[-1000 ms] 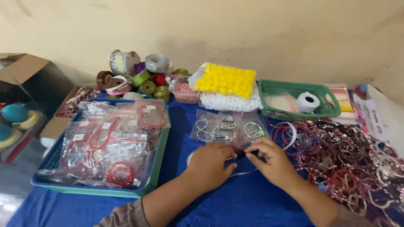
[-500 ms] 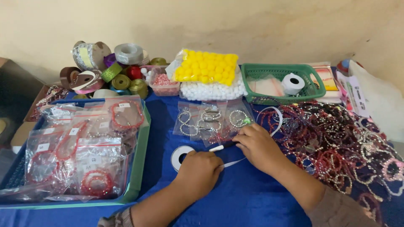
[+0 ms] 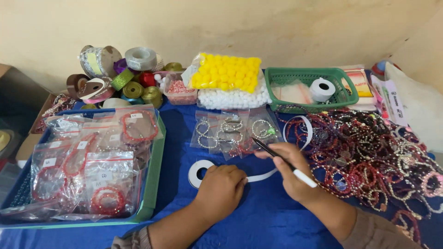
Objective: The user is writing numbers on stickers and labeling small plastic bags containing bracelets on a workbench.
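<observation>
Pen (image 3: pixel 282 161) in right hand (image 3: pixel 290 171) slants, tip pointing up-left.

White tape roll (image 3: pixel 199 171) flat, unspooled

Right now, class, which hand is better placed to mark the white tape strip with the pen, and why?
The right hand. It already grips the pen, tip pointing up-left above the white tape strip. The left hand rests flat on that strip beside the tape roll, pinning it down, with no tool.
</observation>
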